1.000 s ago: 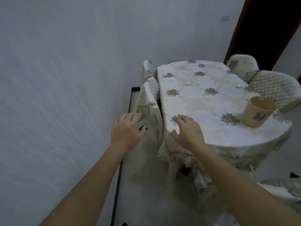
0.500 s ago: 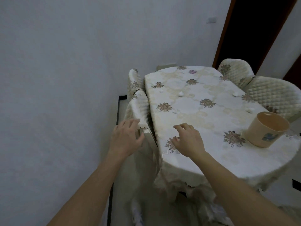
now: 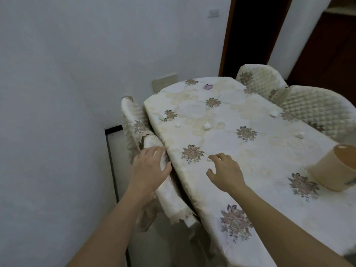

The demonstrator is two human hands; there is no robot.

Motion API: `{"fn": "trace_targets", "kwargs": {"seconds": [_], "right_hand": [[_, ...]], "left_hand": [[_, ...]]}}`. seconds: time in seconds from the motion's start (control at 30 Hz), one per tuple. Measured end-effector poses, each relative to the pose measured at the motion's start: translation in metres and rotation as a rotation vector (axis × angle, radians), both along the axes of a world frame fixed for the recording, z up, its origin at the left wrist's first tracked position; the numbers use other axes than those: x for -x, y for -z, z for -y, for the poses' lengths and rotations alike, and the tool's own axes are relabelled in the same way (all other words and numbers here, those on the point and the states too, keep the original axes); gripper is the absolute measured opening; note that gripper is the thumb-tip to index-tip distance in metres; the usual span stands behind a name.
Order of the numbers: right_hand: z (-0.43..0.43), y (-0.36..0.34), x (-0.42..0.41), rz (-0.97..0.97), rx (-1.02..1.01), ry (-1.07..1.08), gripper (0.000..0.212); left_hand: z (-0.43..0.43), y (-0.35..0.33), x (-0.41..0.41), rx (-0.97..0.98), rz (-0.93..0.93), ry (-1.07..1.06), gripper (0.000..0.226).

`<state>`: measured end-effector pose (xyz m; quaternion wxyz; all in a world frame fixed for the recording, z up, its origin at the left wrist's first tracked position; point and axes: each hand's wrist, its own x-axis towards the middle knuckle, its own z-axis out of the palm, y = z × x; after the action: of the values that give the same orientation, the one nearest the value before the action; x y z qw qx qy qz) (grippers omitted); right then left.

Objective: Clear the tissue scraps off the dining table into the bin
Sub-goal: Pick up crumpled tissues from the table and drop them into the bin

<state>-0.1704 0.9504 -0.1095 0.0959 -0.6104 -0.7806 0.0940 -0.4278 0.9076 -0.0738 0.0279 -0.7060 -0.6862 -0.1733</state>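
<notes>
Tissue scraps point(image 3: 207, 125) dot table point(image 3: 260, 151) beside bin point(image 3: 335, 170); left grip point(image 3: 149, 168) rests slack on chair point(image 3: 169, 197), right grip point(image 3: 227, 174) slack.

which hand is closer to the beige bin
Right. The right hand is over the tabletop, left of the bin; the left hand rests on the chair back, farther left.

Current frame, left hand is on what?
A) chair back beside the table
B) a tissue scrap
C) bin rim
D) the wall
A: the left hand rests on the covered chair back at the edge of the dining table, well away from the bin.
</notes>
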Motion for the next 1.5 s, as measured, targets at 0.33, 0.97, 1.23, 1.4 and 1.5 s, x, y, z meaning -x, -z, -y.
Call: {"fn": "trace_targets", "kwargs": {"seconds": [0.33, 0.97, 1.23, 1.4, 1.5], "right_hand": [[-0.054, 0.015, 0.019, -0.016, 0.028, 0.166, 0.045], [-0.079, 0.081, 0.000, -0.114, 0.204, 0.428, 0.046], [-0.119, 0.130, 0.030, -0.138, 0.287, 0.702, 0.044], [-0.142, 0.147, 0.050, -0.161, 0.281, 0.845, 0.046], [-0.151, 0.157, 0.055, -0.144, 0.284, 0.895, 0.046]], "left_hand": [[-0.104, 0.019, 0.021, 0.085, 0.030, 0.160, 0.054], [-0.195, 0.077, -0.024, 0.292, -0.020, 0.406, 0.057], [-0.272, 0.141, -0.013, 0.397, -0.027, 0.612, 0.049], [-0.321, 0.168, -0.014, 0.485, -0.004, 0.689, 0.056], [-0.346, 0.176, -0.022, 0.538, 0.053, 0.683, 0.067]]}}
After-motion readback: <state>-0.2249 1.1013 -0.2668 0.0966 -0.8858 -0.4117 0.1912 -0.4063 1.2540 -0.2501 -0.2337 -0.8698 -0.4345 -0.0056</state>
